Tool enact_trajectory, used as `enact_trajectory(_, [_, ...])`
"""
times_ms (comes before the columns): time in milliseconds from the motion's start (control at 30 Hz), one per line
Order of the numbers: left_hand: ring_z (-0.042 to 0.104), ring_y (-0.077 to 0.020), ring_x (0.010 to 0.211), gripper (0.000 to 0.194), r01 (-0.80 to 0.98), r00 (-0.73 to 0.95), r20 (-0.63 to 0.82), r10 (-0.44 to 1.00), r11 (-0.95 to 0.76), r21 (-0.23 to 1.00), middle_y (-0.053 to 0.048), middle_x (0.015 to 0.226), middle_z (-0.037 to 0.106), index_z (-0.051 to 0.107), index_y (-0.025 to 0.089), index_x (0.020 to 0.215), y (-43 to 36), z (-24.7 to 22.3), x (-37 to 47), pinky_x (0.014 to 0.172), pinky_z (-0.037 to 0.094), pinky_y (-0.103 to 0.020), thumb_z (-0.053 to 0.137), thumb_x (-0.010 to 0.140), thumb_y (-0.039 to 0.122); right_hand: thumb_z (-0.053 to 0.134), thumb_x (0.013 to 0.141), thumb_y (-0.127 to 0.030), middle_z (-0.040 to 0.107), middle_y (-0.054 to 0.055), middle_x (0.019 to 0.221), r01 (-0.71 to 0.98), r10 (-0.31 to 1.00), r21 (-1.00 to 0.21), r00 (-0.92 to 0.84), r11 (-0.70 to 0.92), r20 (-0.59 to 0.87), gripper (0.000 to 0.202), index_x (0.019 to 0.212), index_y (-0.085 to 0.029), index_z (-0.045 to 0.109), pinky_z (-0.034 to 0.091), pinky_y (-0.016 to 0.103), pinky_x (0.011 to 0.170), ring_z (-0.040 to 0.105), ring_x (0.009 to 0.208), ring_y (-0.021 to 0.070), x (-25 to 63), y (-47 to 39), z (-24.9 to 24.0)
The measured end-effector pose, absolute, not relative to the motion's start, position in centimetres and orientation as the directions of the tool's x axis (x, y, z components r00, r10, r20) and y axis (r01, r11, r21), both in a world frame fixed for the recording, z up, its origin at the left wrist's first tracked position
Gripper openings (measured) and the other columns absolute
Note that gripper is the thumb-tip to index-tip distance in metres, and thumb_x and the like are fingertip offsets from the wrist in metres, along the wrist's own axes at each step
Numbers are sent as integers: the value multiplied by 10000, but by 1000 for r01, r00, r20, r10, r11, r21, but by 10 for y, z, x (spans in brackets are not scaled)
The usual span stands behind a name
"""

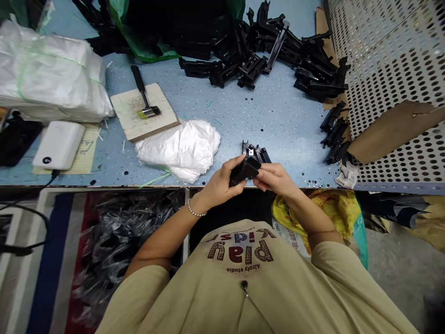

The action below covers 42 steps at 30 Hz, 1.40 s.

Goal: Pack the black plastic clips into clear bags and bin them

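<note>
At the front edge of the table, my left hand (226, 180) is closed round a dark, block-shaped black plastic part (246, 170). The fingers of my right hand (275, 178) are pinched together at the right end of that same part. Whether something small sits between those fingertips is hidden. Just beyond my hands, more black parts (264, 154) with a shiny metal piece lie on the blue speckled tabletop (239, 116). To the left of my left hand is a stack of thin white plastic bags (184, 148).
A hammer (144, 95) rests on a wooden board (130, 111). Black parts (253, 69) are heaped at the back beside a green bag (120, 23). On the left are a wrapped white bundle (52, 69) and a white power bank (59, 144). A perforated metal panel (392, 55) borders the right.
</note>
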<state>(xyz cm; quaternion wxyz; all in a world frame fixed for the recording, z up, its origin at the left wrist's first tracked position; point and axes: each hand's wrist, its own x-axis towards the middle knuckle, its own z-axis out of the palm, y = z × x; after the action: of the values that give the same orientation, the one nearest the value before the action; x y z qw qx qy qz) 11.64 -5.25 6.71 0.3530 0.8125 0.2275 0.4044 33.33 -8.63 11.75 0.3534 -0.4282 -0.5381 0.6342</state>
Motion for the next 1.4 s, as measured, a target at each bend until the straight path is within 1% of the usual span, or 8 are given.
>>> enact_trajectory(167, [738, -261, 1066, 686, 265, 640, 230, 733, -492, 829, -132, 1379, 635, 317, 300, 1602, -55, 75, 107, 841, 621, -378, 625, 990, 273, 731, 890, -614, 429, -16, 599, 542, 973, -835, -228, 99, -33, 512, 655, -253, 453, 272, 269, 488, 391, 567, 144, 346, -77, 127])
enact_trajectory(300, [735, -271, 1060, 781, 183, 561, 414, 717, -595, 783, -146, 1335, 640, 261, 282, 1612, -56, 62, 114, 841, 624, -400, 681, 954, 297, 568, 945, -773, 585, -7, 625, 83, 869, -978, -448, -192, -209, 582, 789, -212, 586, 363, 230, 453, 463, 491, 109, 348, -76, 109])
enact_trajectory(433, [729, -262, 1080, 861, 131, 536, 515, 669, -669, 732, -144, 1382, 625, 208, 308, 1650, -58, 55, 122, 875, 625, -409, 682, 933, 246, 528, 984, -755, 373, -118, 406, -351, 641, -685, -735, -638, -221, 611, 695, -219, 476, 211, 165, 305, 190, 289, 44, 341, -87, 88])
enact_trajectory(567, [696, -271, 1137, 892, 117, 626, 481, 614, -684, 720, -124, 1392, 639, 160, 360, 1701, -58, 64, 120, 919, 616, -423, 634, 957, 230, 674, 937, -691, 348, -126, 379, -400, 716, -707, -664, -584, -216, 584, 663, -217, 471, 166, 160, 301, 173, 285, 32, 338, -97, 89])
enact_trajectory(733, [699, -243, 1094, 896, 162, 685, 358, 634, -612, 774, -97, 1302, 674, 125, 378, 1721, -61, 79, 111, 920, 600, -370, 604, 983, 211, 601, 996, -645, 536, -36, 530, 112, 851, -979, -484, -171, -204, 514, 718, -215, 560, 290, 224, 417, 375, 401, 82, 346, -95, 116])
enact_trajectory(900, [708, -259, 1057, 867, 330, 644, 227, 731, -533, 779, -108, 1266, 688, 178, 344, 1719, -68, 80, 110, 896, 595, -367, 622, 980, 250, 732, 903, -591, 438, -18, 606, 609, 977, -784, -213, 121, -14, 494, 661, -241, 481, 240, 277, 507, 340, 556, 131, 348, -88, 126])
enact_trajectory(1233, [678, -228, 1083, 868, 123, 580, 396, 712, -557, 821, -95, 1308, 666, 96, 349, 1726, -64, 68, 122, 935, 588, -390, 571, 1003, 275, 453, 990, -781, 288, -138, 403, -294, 666, -773, -716, -562, -211, 604, 702, -255, 381, 169, 198, 316, 138, 291, 58, 334, -93, 102])
enact_trajectory(1400, [689, -250, 1138, 828, 193, 633, 281, 721, -499, 845, -103, 1366, 662, 161, 351, 1721, -64, 70, 113, 990, 584, -401, 574, 1007, 276, 467, 1035, -695, 494, -48, 538, 336, 889, -941, -416, -48, -194, 559, 728, -228, 465, 241, 230, 450, 360, 424, 87, 340, -95, 116])
